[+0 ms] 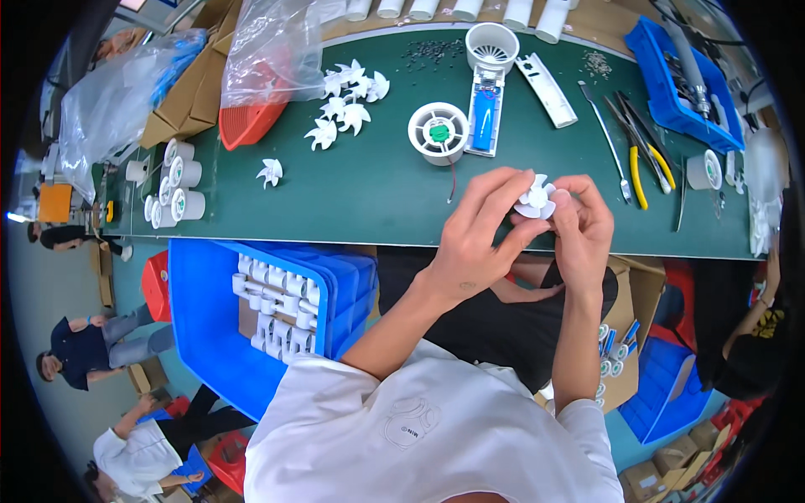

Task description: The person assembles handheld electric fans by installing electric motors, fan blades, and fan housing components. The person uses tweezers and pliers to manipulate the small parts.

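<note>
Between my two hands, above the table's near edge, is a small white fan blade wheel [536, 199]. The fingers of my left hand [478, 226] pinch its left side, and my right hand [583, 226] grips its right side. Just beyond them stands a round white motor housing [438, 132] with a green centre and a thin wire hanging toward me. Next to it lies an opened white fan body [486, 105] with a blue battery in its handle. A loose white handle cover [547, 90] rests to the right of that. More white fan blade wheels [335, 107] lie at the left.
Pliers with yellow handles [639, 168], a metal tweezer-like tool [605, 138] and a blue tool bin [692, 92] are on the right. A red bin [251, 117] and several white round parts [186, 173] sit left. A blue crate [218, 335] of white parts stands below the table edge.
</note>
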### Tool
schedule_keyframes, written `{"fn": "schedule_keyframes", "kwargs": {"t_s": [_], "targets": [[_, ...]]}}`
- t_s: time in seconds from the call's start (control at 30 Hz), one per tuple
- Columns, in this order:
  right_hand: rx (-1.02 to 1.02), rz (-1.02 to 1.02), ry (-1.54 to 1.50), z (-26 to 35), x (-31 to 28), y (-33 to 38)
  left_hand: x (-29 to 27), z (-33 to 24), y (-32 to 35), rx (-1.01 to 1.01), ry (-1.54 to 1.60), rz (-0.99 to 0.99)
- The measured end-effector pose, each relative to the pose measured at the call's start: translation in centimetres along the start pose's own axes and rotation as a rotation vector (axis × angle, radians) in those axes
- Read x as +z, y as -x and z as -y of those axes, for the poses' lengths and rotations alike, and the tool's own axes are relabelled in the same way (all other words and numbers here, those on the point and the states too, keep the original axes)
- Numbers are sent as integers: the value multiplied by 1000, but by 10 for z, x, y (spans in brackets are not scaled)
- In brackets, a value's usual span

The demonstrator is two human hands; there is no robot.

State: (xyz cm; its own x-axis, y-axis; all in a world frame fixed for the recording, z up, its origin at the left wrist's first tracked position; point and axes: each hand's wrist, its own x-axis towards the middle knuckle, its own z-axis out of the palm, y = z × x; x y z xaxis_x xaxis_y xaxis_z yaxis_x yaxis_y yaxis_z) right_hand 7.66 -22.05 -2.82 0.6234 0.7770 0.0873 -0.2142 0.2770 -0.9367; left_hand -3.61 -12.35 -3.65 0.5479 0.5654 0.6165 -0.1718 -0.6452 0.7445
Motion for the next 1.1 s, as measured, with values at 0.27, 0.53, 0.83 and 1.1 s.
{"fn": "schedule_keyframes", "kwargs": {"t_s": [0.27, 0.53, 0.83, 1.1], "targets": [[-34, 156, 181, -4, -1, 5, -12, 7, 9, 59, -68, 5], [-121, 126, 99, 1, -1, 10, -5, 10, 8, 92, 20, -32], [-268, 109, 237, -8, -2, 13, -6, 11, 12, 64, 59, -12], [-383, 135, 296, -9, -2, 7, -7, 11, 10, 114, 104, -12]]}}
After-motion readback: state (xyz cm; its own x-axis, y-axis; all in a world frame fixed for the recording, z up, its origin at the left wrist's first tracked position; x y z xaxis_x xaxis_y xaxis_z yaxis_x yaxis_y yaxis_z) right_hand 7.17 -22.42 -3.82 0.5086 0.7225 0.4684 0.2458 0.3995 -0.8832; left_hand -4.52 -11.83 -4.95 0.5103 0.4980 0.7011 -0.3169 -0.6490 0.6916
